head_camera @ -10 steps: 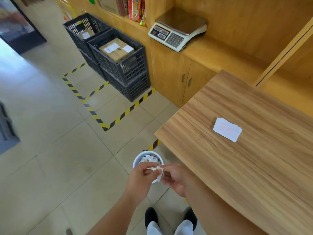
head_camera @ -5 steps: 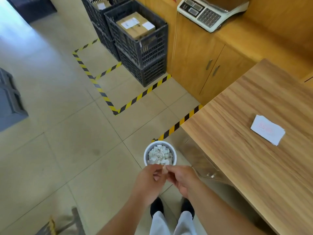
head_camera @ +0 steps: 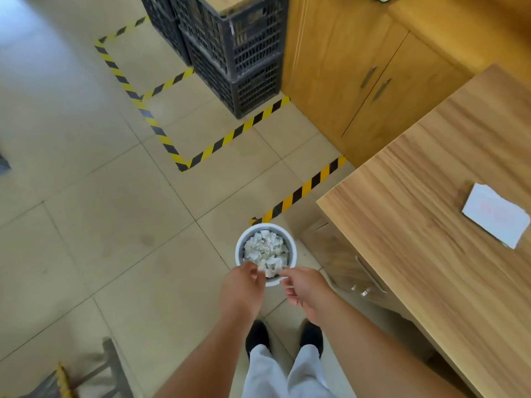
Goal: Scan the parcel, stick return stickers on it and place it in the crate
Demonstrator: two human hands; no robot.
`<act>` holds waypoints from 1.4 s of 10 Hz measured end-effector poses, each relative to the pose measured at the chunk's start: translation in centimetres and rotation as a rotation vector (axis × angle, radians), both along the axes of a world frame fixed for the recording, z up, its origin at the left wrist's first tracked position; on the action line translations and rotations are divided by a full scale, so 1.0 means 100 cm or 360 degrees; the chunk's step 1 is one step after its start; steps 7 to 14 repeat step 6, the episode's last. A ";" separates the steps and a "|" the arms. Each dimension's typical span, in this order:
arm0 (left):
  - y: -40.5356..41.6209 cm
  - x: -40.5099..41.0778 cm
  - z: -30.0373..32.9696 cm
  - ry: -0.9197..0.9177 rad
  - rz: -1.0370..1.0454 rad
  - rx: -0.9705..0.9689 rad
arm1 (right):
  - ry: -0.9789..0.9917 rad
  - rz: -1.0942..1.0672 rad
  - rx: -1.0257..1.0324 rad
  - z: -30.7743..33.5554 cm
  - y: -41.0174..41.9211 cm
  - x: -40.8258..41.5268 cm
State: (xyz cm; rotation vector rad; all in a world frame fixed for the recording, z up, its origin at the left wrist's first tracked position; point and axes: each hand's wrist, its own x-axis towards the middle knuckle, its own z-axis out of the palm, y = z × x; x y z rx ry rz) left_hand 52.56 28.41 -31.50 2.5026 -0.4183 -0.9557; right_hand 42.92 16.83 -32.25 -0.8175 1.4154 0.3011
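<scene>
Left to centre: hazard-striped yellow-and-black floor tape (head_camera: 161, 133) marks the bay where the stacked black plastic lattice crates (head_camera: 238, 50) stand; a brown parcel top (head_camera: 227, 2) just shows in the upper crate at the frame's edge.

Centre: your left hand (head_camera: 242, 291) pinches a small white paper scrap (head_camera: 263, 268) over the round white waste bin (head_camera: 265, 254), which is full of similar scraps. Your right hand (head_camera: 306, 291) is loosely curled beside it; whether it grips anything cannot be told. Release directly above the bin's opening, so the light scrap does not drift onto the tiles.

Right: the white sheet with red printing (head_camera: 495, 215) lies flat on the light wooden table (head_camera: 431, 254), well apart from both hands.
</scene>
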 end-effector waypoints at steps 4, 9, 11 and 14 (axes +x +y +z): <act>-0.018 -0.005 -0.036 0.0127 0.0195 -0.0039 | -0.0020 -0.0075 -0.0008 -0.017 -0.013 -0.029; -0.018 -0.002 -0.027 0.0118 0.0217 -0.0044 | 0.0014 -0.0090 -0.0013 -0.014 -0.002 -0.037; -0.018 -0.002 -0.027 0.0118 0.0217 -0.0044 | 0.0014 -0.0090 -0.0013 -0.014 -0.002 -0.037; -0.018 -0.002 -0.027 0.0118 0.0217 -0.0044 | 0.0014 -0.0090 -0.0013 -0.014 -0.002 -0.037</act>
